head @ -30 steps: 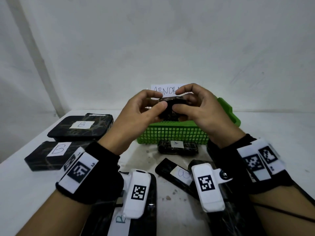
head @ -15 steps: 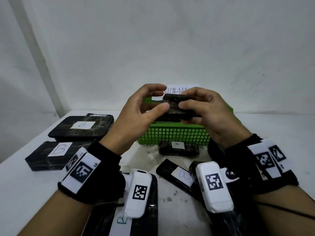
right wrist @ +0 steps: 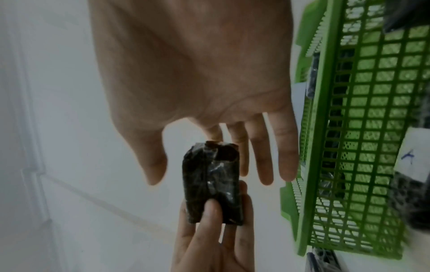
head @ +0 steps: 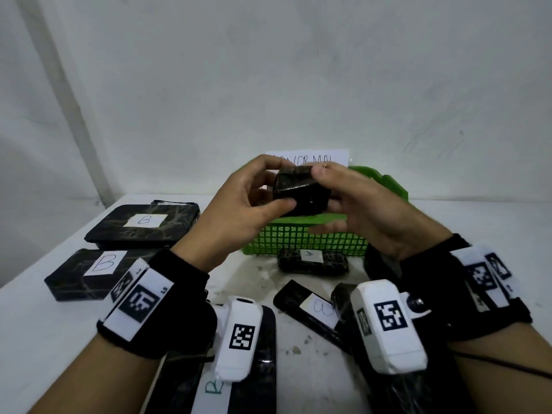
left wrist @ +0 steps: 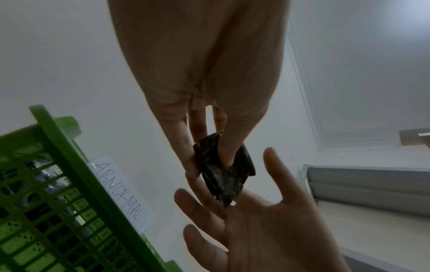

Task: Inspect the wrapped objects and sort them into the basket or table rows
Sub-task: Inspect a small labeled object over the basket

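A small object in dark wrap is held up over the green mesh basket. My left hand pinches one end of it between thumb and fingers, which the left wrist view shows plainly at the wrapped object. My right hand is at its other side. In the right wrist view the right hand has straight fingers behind the wrapped object and its thumb stands apart. A paper marked ABNORMAL hangs behind the basket.
Two flat dark packs labelled B lie at the left. A small pack labelled A sits in front of the basket, another labelled pack nearer me. More wrapped packs lie under my wrists. Dark wrapped items lie inside the basket.
The wrapped object has been turned between my hands and lifted slightly. My right hand's fingers have straightened from their earlier grip; the left hand keeps its pinch.
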### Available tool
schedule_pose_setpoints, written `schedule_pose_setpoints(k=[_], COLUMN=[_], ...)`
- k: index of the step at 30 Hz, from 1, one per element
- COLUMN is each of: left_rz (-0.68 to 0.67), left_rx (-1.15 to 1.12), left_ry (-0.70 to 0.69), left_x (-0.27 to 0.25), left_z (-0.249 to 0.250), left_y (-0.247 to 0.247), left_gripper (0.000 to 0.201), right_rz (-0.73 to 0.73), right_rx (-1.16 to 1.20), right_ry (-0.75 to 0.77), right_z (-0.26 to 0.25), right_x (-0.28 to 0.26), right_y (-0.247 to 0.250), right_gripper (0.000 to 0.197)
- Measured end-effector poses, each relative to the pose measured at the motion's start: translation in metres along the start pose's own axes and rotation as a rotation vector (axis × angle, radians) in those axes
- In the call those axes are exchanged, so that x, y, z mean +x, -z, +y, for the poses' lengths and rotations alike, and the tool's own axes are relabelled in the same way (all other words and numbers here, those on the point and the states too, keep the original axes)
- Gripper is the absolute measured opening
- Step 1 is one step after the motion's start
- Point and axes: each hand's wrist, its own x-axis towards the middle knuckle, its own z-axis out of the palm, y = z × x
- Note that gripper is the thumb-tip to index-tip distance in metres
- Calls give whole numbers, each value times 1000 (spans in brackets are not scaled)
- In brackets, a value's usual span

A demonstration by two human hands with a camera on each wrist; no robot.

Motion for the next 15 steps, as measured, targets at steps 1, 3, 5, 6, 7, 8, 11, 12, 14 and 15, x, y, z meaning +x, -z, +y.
schedule_pose_setpoints(k=[1, 3, 5, 6, 7, 8, 11, 12, 14, 15], left_rz=[-7, -18, -23, -28, -40, -54, -77, -74, -58, -47], left_rx=[17, 72, 113, 116, 109, 100, 85, 77, 39, 25], left_ry=[-29, -78, -106, -109, -104, -94, -72, -64, -38, -29], left_x=[0, 0, 0, 0, 0, -1, -3, -4, -3, -3], left_z=[0, 0, 0, 0, 0, 1, 6, 7, 7, 6], left_y=[0, 0, 0, 0, 0, 1, 3, 3, 4, 5], left_gripper=[38, 39, 40, 40, 41, 40, 39, 39, 37, 36], right_rz=[-12, 18, 99, 147, 190, 221, 248, 250, 251, 246], right_rx=[11, 22, 20, 17, 13, 8, 2, -1, -13, -20], right_ry=[-25, -35, -10, 12, 39, 69, 135, 143, 157, 162], right_z=[-1, -2, -2, -1, -1, 0, 0, 0, 0, 1], right_x=[-1, 0, 2, 3, 4, 4, 3, 3, 4, 4], right_y=[0, -2, -5, -6, -7, -7, -7, -7, -6, -6], right_gripper=[50, 37, 20, 19, 20, 22, 30, 31, 34, 35])
